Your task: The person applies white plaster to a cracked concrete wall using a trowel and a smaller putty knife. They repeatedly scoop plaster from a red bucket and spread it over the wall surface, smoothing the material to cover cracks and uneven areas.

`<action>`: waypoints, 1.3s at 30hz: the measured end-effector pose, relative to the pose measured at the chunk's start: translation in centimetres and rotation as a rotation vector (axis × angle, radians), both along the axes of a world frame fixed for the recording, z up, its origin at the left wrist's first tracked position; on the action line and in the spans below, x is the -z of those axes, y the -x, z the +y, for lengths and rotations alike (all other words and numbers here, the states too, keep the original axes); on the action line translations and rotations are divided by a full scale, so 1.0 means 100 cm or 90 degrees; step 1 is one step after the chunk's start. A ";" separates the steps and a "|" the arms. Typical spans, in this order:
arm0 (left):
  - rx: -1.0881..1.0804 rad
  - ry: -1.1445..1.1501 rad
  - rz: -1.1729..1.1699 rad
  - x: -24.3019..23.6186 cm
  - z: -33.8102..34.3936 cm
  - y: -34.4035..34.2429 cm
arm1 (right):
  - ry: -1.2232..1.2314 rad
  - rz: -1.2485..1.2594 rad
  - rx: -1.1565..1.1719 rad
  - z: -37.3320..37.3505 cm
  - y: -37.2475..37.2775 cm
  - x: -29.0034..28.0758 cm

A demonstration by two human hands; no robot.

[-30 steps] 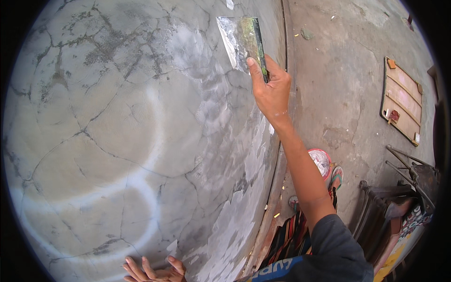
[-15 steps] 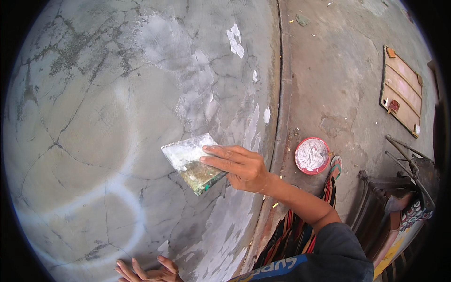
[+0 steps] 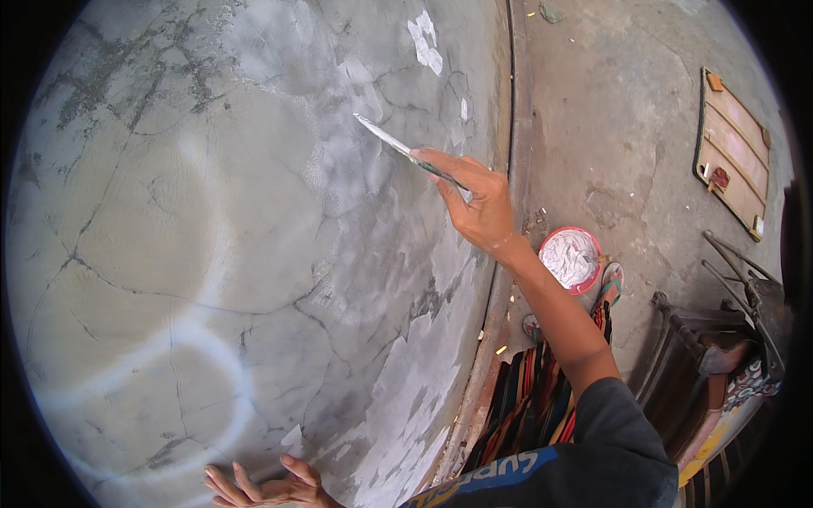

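Note:
Pinched in my right hand (image 3: 481,201) is a flat, square putty spreader (image 3: 396,146), seen nearly edge-on. White paste coats its far edge, which is at the cracked grey wall (image 3: 254,195); whether it touches cannot be told. Pale smears of filler (image 3: 406,372) run down the wall beneath this hand. At the lower edge, my left hand (image 3: 275,487) rests against the wall with its fingers spread, holding nothing.
On the concrete floor, a red bowl of white paste (image 3: 569,258) stands beside a sandaled foot (image 3: 611,284). A wooden panel (image 3: 733,154) lies farther right. Nearer are a dark chair-like object (image 3: 694,339) and metal legs (image 3: 745,279). A blurry blue-white line (image 3: 241,398) curves across the wall.
My right hand has moved up and slightly right along the wall, turning the spreader from face-on to edge-on. My left hand has stayed nearly in place.

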State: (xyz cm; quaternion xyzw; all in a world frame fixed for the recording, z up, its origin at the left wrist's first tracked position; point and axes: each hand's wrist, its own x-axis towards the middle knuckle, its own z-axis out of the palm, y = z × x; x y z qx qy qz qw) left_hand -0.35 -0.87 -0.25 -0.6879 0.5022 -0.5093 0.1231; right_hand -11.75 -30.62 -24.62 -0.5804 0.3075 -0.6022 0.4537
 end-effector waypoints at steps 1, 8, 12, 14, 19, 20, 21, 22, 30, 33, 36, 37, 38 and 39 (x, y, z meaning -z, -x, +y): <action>-0.002 -0.004 -0.003 0.000 0.001 0.000 | 0.032 0.000 -0.001 0.010 -0.002 0.002; -0.068 -0.069 0.009 -0.014 0.009 0.004 | 0.103 0.035 -0.077 0.096 0.002 -0.002; 0.001 -0.047 -0.041 -0.008 0.007 -0.011 | -0.003 -0.006 -0.019 0.098 0.008 -0.018; 0.003 -0.043 -0.035 -0.008 0.010 -0.008 | -0.142 -0.024 0.009 0.072 0.015 -0.042; 0.042 -0.014 0.015 -0.005 0.008 -0.008 | -0.082 0.022 0.086 0.040 -0.010 -0.080; 0.049 -0.011 0.015 -0.007 0.007 -0.009 | -0.022 0.028 0.122 0.041 -0.017 -0.087; 0.054 -0.010 0.017 -0.006 0.007 -0.009 | 0.036 0.035 0.155 0.044 -0.026 -0.091; 0.059 -0.010 0.022 -0.005 0.007 -0.010 | 0.065 0.071 0.144 0.052 -0.032 -0.099; 0.017 -0.005 -0.022 -0.002 0.009 -0.009 | 0.065 -0.030 -0.007 0.100 -0.010 -0.113; 0.007 -0.007 -0.030 -0.003 0.010 -0.011 | -0.248 -0.070 -0.002 0.062 0.006 -0.091; 0.014 -0.005 -0.026 -0.003 0.007 -0.009 | -0.241 -0.056 0.050 0.040 -0.001 -0.072; 0.014 -0.005 -0.024 -0.003 0.007 -0.009 | -0.189 -0.038 0.081 0.042 -0.006 -0.071; 0.016 -0.006 -0.023 -0.003 0.006 -0.009 | -0.136 -0.021 0.112 0.044 -0.011 -0.071; 0.013 -0.006 -0.019 -0.003 0.007 -0.009 | -0.118 -0.010 0.124 0.048 -0.016 -0.073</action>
